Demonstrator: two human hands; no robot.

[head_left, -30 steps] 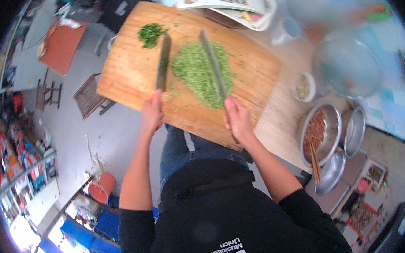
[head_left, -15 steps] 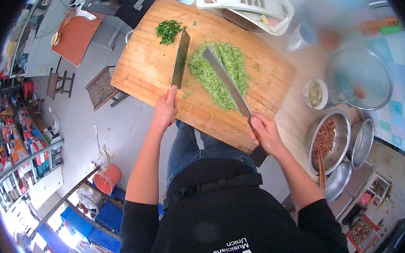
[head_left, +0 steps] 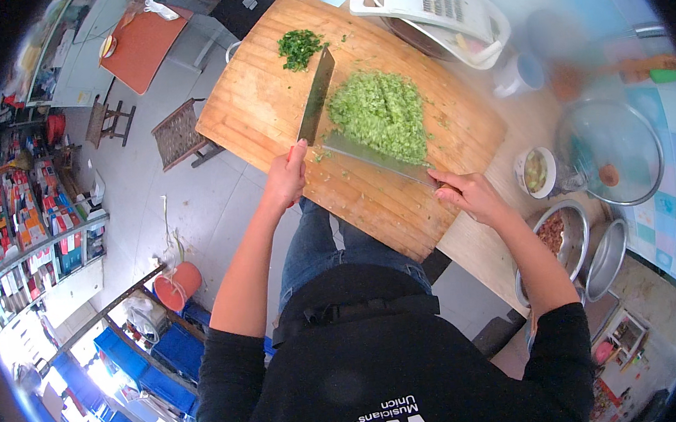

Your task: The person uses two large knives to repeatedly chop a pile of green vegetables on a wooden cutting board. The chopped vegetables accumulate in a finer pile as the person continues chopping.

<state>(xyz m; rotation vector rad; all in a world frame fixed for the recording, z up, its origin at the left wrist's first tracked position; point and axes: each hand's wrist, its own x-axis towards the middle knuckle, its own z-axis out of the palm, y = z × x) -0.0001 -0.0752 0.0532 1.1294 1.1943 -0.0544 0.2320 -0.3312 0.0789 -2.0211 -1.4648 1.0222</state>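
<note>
My left hand [head_left: 286, 178] is closed round the red handle of a cleaver [head_left: 316, 99], whose broad dark blade points away from me, left of a heap of finely chopped green vegetable [head_left: 378, 116]. In my right hand [head_left: 468, 192] is a second knife [head_left: 377, 159] by its handle; its blade lies slantwise along the near edge of the heap, pointing left. The heap rests on a thick wooden cutting board [head_left: 267, 98]. A small pile of darker chopped greens [head_left: 300, 49] lies at the board's far left.
Beyond the board stands a white grater [head_left: 437, 4] over a tray. On the right are a white cup [head_left: 520, 74], a small bowl [head_left: 535, 172], a glass lid [head_left: 612, 152] and a steel bowl of minced filling [head_left: 578, 229], partly behind my right forearm. A stool [head_left: 180, 136] stands at left.
The right knife has swung from pointing away over the heap to lying across its near side. My right hand has moved right and slightly away; the left cleaver keeps its slant.
</note>
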